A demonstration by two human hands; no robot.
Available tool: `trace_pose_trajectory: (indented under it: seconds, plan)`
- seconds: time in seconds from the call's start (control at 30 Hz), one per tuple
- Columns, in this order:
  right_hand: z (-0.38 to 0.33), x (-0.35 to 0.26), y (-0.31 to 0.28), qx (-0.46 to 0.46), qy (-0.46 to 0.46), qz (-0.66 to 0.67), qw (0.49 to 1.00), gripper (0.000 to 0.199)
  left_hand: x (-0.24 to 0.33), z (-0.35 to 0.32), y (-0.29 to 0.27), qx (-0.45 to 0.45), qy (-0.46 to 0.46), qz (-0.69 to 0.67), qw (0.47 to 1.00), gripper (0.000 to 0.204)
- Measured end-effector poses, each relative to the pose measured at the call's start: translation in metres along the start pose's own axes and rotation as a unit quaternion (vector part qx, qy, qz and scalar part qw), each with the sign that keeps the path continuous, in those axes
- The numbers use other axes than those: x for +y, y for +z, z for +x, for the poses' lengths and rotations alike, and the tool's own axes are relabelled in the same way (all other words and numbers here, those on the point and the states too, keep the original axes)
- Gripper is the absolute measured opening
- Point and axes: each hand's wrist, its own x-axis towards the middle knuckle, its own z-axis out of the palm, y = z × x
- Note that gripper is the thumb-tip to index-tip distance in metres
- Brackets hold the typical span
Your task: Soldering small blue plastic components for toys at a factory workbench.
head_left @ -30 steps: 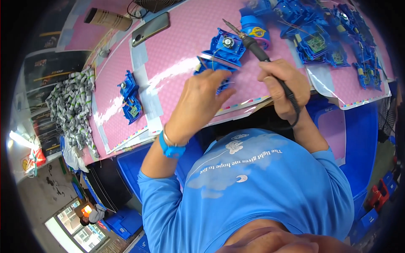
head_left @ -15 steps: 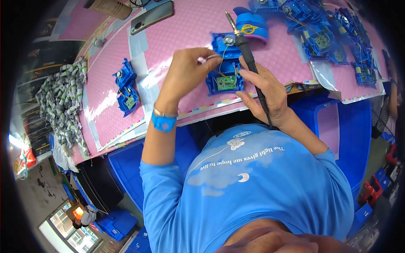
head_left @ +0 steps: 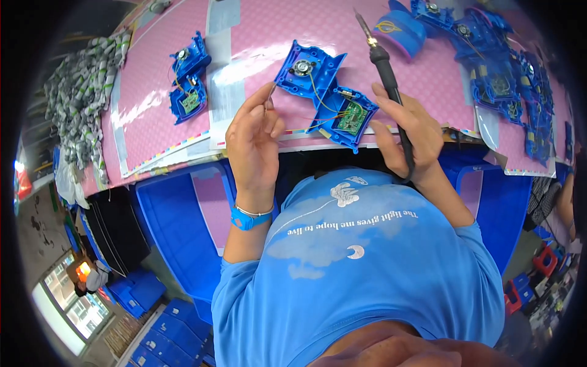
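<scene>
My right hand point(head_left: 416, 131) is closed around the dark handle of a soldering iron point(head_left: 394, 85), its bare metal tip pointing up and away from me. The right fingertips are close to the right side of an opened blue plastic housing point(head_left: 327, 79). One half holds a round metal-and-black speaker-like part point(head_left: 302, 68); a green circuit board point(head_left: 353, 117) sits in the other, with thin yellow and red wires. My left hand point(head_left: 254, 137) is at the housing's left edge, fingers bent and index raised near its corner. Something thin shows between those fingers, too small to name.
Another opened blue housing point(head_left: 188, 76) lies to the left on the pink patterned table cover point(head_left: 244, 55). Beyond the iron stands a blue curved piece point(head_left: 406, 33) with a yellow wire loop. Several blue housings point(head_left: 501, 79) crowd the right; grey bundles point(head_left: 85, 104) are heaped far left. Blue bins point(head_left: 177, 226) stand below.
The housing has turned, its speaker half swinging left. My left hand has drawn back from above it to its left side. The soldering iron stays in my right hand. The whole view has shifted.
</scene>
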Motion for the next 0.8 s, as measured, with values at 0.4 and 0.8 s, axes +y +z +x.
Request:
trace_pose_trajectory:
  seconds: [0.4, 0.8]
  plan:
    - [0.008, -0.019, -0.013, -0.019, 0.019, 0.145, 0.989, 0.024, -0.016, 0.016, 0.000, 0.016, 0.265, 0.393, 0.881, 0.032]
    - [0.005, -0.016, -0.009, -0.044, 0.033, 0.165, 0.985, 0.023, -0.025, 0.019, -0.001, 0.026, 0.375, 0.507, 0.776, 0.035]
